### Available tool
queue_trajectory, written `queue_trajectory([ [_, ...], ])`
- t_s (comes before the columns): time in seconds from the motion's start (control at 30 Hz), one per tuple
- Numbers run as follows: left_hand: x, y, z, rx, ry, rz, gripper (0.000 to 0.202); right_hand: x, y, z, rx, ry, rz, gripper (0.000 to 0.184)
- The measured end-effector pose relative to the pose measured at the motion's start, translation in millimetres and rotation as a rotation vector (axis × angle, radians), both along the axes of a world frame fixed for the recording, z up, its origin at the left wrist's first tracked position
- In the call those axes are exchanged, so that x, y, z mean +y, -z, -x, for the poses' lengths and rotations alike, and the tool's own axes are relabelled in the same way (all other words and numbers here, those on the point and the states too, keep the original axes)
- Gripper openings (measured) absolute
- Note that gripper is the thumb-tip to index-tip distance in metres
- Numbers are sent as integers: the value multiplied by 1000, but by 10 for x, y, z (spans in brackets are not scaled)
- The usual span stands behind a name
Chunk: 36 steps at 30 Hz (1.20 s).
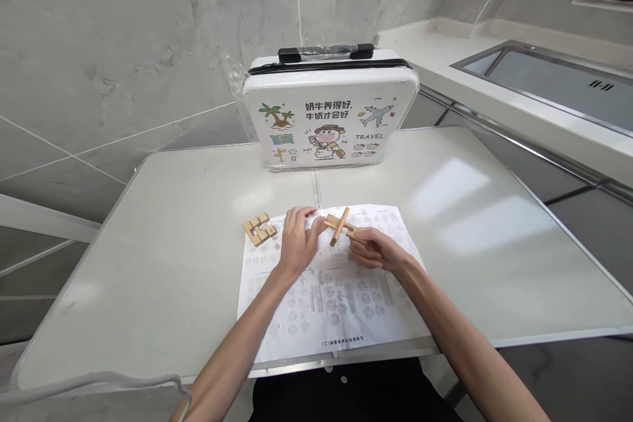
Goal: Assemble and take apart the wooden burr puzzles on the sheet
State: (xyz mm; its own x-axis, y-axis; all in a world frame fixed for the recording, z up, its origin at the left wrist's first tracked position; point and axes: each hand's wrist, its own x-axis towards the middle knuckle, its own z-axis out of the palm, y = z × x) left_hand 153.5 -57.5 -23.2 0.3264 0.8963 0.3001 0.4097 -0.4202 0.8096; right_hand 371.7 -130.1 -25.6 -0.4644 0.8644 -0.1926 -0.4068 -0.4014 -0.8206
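Over the printed sheet, two or more notched wooden puzzle sticks are crossed, one lying slantwise over another. My right hand pinches the right end of the lower stick between thumb and fingers. At the opposite end, my left hand has its thumb against the wood, its other fingers curved above the paper. A cluster of several more notched wooden pieces lies left of my left hand, partly on the paper's corner. The sheet of printed diagrams lies flat beneath both hands.
A white folding table with a centre seam carries everything. At its back stands a plastic-wrapped white suitcase with cartoon prints. To the right is a counter with a sink. A grey cable crosses the front left edge.
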Motion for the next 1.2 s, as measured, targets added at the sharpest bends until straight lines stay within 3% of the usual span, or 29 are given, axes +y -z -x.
queue_trajectory([
  [0.07,-8,-49,10,-79,82,61,34,1,0,5,7,-13,-4,38],
  [0.13,-16,-77,22,-220,241,167,47,3,-5,9,15,-29,-8,37],
  [0.23,-34,-80,40,-393,469,324,81,5,-18,7,24,-55,-10,36],
  [0.4,-75,-71,54,-361,586,423,108,-1,-8,-5,30,-104,-1,38],
  [0.6,-80,-104,41,-385,616,437,104,0,23,-12,23,-137,4,42],
  [0.93,12,-105,99,-407,548,446,96,2,13,-46,-8,-70,23,45],
  [1.2,49,-125,121,-368,458,337,93,12,3,-37,0,-5,22,47],
])
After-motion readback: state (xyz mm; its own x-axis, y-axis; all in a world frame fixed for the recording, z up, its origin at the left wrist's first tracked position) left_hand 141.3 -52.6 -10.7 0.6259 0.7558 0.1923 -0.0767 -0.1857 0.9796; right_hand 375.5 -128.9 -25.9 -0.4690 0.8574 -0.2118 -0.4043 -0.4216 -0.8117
